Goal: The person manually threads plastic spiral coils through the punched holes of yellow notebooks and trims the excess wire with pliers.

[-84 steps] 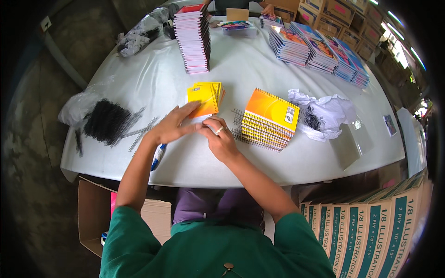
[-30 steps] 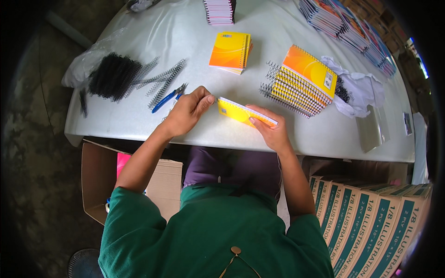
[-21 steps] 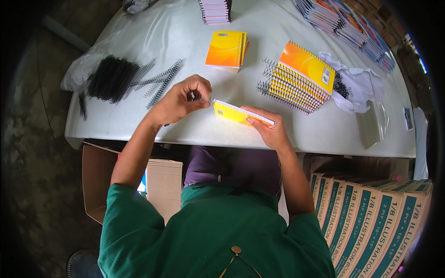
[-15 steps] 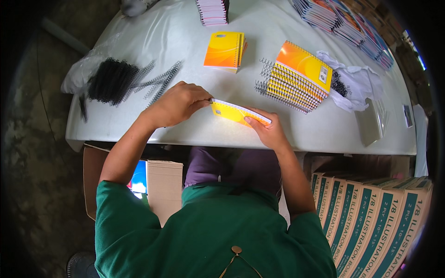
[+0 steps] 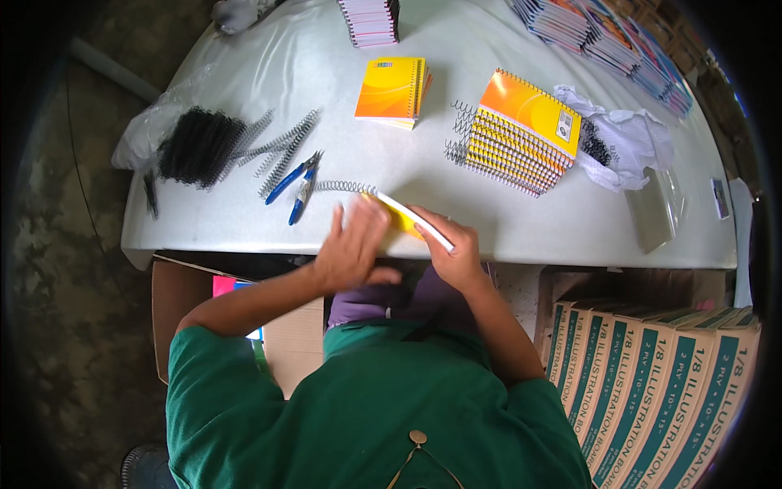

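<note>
My right hand [image 5: 453, 251] grips a yellow notebook [image 5: 401, 220] by its near right end, white page edges facing up. A dark spiral coil [image 5: 346, 186] sticks out leftward from the notebook's far left corner and lies over the tablecloth. Against the notebook's left end is my left hand [image 5: 354, 243], blurred by motion, its fingers stretched out and thumb apart; it holds nothing that I can see. To the left of the coil lie blue-handled pliers [image 5: 298, 208], beside several loose coils [image 5: 292, 151].
A heap of black coils [image 5: 199, 147] sits at the left. One small stack of yellow-orange notebooks [image 5: 389, 90] stands ahead; a taller stack [image 5: 529, 122], with coils protruding, is right of it. More notebooks [image 5: 371, 23] are farther back. Cardboard boxes [image 5: 652, 383] stand low right.
My left hand has left the coil end at the notebook's corner and moved nearer me, fingers now extended. The pliers and protruding coil have come into view. The notebook has tilted and come closer.
</note>
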### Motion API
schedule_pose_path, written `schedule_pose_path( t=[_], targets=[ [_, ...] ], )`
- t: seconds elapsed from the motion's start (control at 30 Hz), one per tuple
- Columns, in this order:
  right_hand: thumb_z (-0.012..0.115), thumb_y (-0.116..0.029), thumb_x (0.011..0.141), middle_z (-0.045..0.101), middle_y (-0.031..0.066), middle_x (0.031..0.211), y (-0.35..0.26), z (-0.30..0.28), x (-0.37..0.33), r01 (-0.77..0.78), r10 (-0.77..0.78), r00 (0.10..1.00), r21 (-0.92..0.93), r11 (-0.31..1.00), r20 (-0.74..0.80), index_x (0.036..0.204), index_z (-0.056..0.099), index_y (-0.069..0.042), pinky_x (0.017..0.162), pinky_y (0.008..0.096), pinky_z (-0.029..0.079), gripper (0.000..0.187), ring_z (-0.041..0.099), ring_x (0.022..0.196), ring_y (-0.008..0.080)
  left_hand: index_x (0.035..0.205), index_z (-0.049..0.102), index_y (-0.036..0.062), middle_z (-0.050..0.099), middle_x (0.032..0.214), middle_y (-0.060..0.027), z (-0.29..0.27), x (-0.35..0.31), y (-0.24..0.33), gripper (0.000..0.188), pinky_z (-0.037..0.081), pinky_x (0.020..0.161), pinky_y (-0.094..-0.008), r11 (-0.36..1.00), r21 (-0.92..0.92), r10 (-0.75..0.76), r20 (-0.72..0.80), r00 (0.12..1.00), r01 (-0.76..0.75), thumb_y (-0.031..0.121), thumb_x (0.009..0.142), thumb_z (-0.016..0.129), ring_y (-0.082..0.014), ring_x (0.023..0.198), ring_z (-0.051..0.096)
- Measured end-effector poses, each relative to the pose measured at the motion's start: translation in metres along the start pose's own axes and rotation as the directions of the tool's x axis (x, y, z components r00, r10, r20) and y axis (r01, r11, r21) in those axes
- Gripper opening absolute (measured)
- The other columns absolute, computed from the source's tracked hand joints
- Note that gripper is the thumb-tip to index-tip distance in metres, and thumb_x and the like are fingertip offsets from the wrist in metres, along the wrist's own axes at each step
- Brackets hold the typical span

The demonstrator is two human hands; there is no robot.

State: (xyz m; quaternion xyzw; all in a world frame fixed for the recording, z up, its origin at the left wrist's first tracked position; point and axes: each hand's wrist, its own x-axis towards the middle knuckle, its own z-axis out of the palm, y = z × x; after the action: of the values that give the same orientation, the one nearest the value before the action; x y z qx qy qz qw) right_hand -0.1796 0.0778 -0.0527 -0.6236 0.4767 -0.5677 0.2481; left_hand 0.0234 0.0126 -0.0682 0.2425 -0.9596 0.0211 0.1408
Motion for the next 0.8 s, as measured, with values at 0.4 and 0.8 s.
schedule_pose_path(
  t=[0.4, 0.8],
  targets=[
    [0.054, 0.011, 0.071, 0.062, 0.0145, 0.109, 0.004, 0.015, -0.01, 0.18, -0.182, 0.983, -0.112, 0.977, -0.008, 0.115, 0.058, -0.003, 0.078, 0.0349, 0.052, 0.047, 0.063, 0.093, 0.0287, 0.129, 0.025, -0.0159, 0.025, 0.133, -0.0373, 0.0, 0.003, -0.013, 0.108, 0.003, 0.095, -0.0715, 0.969, 0.243, 0.139, -0.44, 0.887, -0.031, 0.074, 0.072, 0.043, -0.0574, 0.125, 0.013],
    [0.058, 0.005, 0.075, 0.064, 0.0132, 0.104, 0.001, 0.026, -0.015, 0.173, -0.167, 0.985, -0.127, 0.977, 0.05, 0.115, 0.056, -0.003, 0.073, 0.0345, 0.052, 0.041, 0.065, 0.087, 0.027, 0.137, 0.008, -0.013, 0.0, 0.141, -0.0374, -0.006, 0.035, -0.024, 0.117, -0.003, 0.093, -0.0713, 0.995, -0.062, -0.098, -0.637, 0.765, 0.077, 0.08, 0.071, 0.037, -0.0595, 0.127, -0.003]
  ],
)
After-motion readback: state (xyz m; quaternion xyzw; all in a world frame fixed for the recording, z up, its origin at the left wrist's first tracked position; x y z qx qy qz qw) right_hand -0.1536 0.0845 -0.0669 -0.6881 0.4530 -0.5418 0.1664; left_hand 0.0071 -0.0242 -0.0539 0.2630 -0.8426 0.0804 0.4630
